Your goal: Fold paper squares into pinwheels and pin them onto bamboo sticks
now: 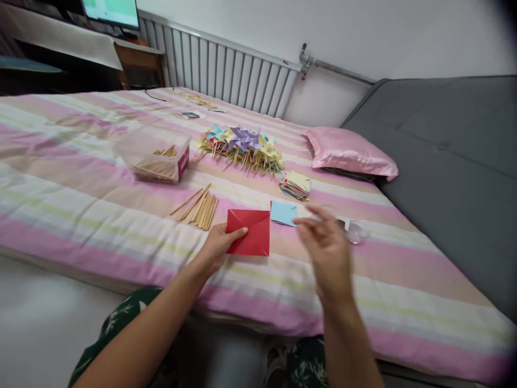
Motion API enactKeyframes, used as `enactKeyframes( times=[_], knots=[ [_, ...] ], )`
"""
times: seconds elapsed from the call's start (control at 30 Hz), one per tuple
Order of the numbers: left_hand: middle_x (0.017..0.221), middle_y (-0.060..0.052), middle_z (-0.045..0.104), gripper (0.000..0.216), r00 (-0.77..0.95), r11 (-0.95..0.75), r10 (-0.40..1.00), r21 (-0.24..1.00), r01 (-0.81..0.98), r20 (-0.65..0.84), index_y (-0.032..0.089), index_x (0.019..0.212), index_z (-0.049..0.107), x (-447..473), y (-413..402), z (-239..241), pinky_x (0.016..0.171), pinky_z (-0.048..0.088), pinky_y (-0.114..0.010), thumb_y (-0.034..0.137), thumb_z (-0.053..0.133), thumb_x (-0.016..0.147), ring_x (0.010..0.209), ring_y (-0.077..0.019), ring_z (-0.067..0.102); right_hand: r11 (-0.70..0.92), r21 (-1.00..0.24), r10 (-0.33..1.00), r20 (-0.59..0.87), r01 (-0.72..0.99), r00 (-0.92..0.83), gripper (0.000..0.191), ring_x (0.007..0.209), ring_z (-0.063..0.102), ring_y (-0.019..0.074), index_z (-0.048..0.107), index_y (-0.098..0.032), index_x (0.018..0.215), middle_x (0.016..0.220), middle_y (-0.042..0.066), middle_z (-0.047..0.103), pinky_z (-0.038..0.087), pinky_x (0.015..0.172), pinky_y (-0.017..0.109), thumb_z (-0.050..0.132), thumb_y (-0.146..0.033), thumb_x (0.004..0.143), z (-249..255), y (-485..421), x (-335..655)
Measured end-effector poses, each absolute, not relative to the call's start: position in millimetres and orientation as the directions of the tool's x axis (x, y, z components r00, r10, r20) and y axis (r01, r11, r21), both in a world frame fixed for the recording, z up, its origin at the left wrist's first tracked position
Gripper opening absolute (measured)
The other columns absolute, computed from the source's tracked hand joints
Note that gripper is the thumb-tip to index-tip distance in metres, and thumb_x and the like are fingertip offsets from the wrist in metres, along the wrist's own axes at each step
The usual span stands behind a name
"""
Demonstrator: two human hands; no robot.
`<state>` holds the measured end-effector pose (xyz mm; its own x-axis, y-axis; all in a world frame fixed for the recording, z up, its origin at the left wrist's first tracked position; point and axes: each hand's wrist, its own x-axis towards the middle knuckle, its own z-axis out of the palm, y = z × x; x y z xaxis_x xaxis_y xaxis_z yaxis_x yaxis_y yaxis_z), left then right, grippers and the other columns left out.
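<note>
My left hand [220,245] pinches the left edge of a red paper square [250,231], thumb on top, holding it just above the striped bed. My right hand [325,248] hovers to the right of the red square, blurred by motion, fingers loosely curled near a light blue paper square [283,212] and a small clear plastic item [354,231]. Whether it holds anything is unclear. A bundle of wooden sticks [200,206] lies left of the red square.
On the striped bed cover [81,178] stand a clear box of sticks [159,159], a heap of finished paper pinwheels [244,146] and a stack of coloured paper squares [296,185]. A pink pillow [349,153] and grey sofa [456,161] lie right; a radiator [226,73] behind.
</note>
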<state>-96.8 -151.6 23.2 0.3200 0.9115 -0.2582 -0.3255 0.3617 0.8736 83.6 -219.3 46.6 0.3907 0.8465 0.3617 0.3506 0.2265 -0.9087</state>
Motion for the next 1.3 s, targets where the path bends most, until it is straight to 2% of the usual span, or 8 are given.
enactKeyframes(
  times=[0.1,0.17,0.23,0.37,0.57,0.87,1.03,1.3],
  knots=[
    [0.076,-0.011,0.072,0.033,0.346,0.388,0.899,0.853,-0.348,-0.268,0.008,0.083,0.069,-95.7,-149.5,23.9,0.068,0.051,-0.029,0.029,0.077,0.060,0.067,-0.0188,0.065,0.047,-0.989,0.903,0.101,0.138,0.417,0.049,0.098,0.061,0.0217,0.052,-0.020,0.117,0.105,0.010,0.066,0.047,0.088,0.039,0.064,-0.040,0.074,25.7,-205.8,71.7],
    [0.075,-0.010,0.072,0.033,0.386,0.413,0.881,0.844,-0.342,-0.275,0.008,0.085,0.069,-93.1,-149.6,22.5,0.070,0.050,-0.030,0.033,0.075,0.063,0.067,-0.0190,0.065,-0.083,-0.995,0.936,-0.098,-0.058,0.337,0.050,0.096,0.063,0.0235,0.055,-0.019,0.112,0.106,0.012,0.066,0.050,0.082,0.038,0.067,-0.043,0.070,14.3,-201.7,63.4],
    [0.073,-0.010,0.072,0.033,0.420,0.440,0.857,0.849,-0.294,-0.299,0.009,0.083,0.069,-90.0,-150.8,20.4,0.067,0.049,-0.028,0.038,0.071,0.067,0.064,-0.0181,0.064,-0.118,-0.973,0.960,-0.162,-0.196,0.227,0.045,0.089,0.066,0.0236,0.059,-0.017,0.104,0.101,0.010,0.069,0.051,0.079,0.038,0.068,-0.043,0.068,8.4,-203.0,57.9],
    [0.068,-0.008,0.070,0.037,0.416,0.462,0.840,0.862,-0.208,-0.349,0.010,0.076,0.069,-85.5,-153.4,18.2,0.055,0.042,-0.023,0.047,0.063,0.072,0.057,-0.0152,0.059,-0.082,-0.950,0.966,-0.149,-0.301,0.210,0.036,0.079,0.068,0.0228,0.064,-0.015,0.095,0.089,0.008,0.072,0.052,0.077,0.038,0.071,-0.038,0.067,8.5,-213.0,57.3],
    [0.068,-0.004,0.068,0.042,0.455,0.493,0.820,0.834,-0.249,-0.348,0.014,0.080,0.068,-86.7,-154.5,24.5,0.054,0.040,-0.023,0.054,0.056,0.073,0.056,-0.0144,0.057,-0.085,-0.951,0.964,-0.154,-0.298,0.217,0.037,0.078,0.068,0.0218,0.062,-0.016,0.097,0.089,0.007,0.072,0.053,0.077,0.037,0.071,-0.036,0.067,10.1,-221.1,63.5],
    [0.075,-0.009,0.072,0.028,0.476,0.429,0.816,0.895,-0.121,-0.327,0.012,0.079,0.072,-87.3,-158.6,23.9,0.055,0.041,-0.022,0.034,0.074,0.062,0.062,-0.0155,0.061,-0.031,-0.972,0.972,-0.084,-0.234,0.221,0.032,0.076,0.068,0.0201,0.060,-0.018,0.096,0.089,0.006,0.072,0.053,0.072,0.034,0.068,-0.035,0.071,7.8,-219.9,66.5],
    [0.074,-0.009,0.072,0.027,0.489,0.439,0.807,0.890,-0.122,-0.331,0.010,0.080,0.072,-84.8,-158.5,21.6,0.056,0.043,-0.021,0.031,0.075,0.063,0.060,-0.0146,0.061,-0.021,-0.974,0.968,-0.077,-0.226,0.241,0.029,0.072,0.068,0.0187,0.061,-0.018,0.096,0.086,0.004,0.072,0.053,0.074,0.033,0.066,-0.035,0.073,10.0,-220.6,68.7],
    [0.084,-0.011,0.073,0.030,0.499,0.394,0.820,0.908,-0.141,-0.279,0.010,0.086,0.071,-86.4,-159.3,17.9,0.064,0.048,-0.024,0.031,0.075,0.064,0.069,-0.0175,0.064,-0.025,-0.964,0.984,-0.070,-0.263,0.161,0.026,0.074,0.067,0.0194,0.062,-0.019,0.092,0.085,0.004,0.072,0.053,0.072,0.032,0.063,-0.039,0.075,12.1,-221.5,65.8]
  ],
)
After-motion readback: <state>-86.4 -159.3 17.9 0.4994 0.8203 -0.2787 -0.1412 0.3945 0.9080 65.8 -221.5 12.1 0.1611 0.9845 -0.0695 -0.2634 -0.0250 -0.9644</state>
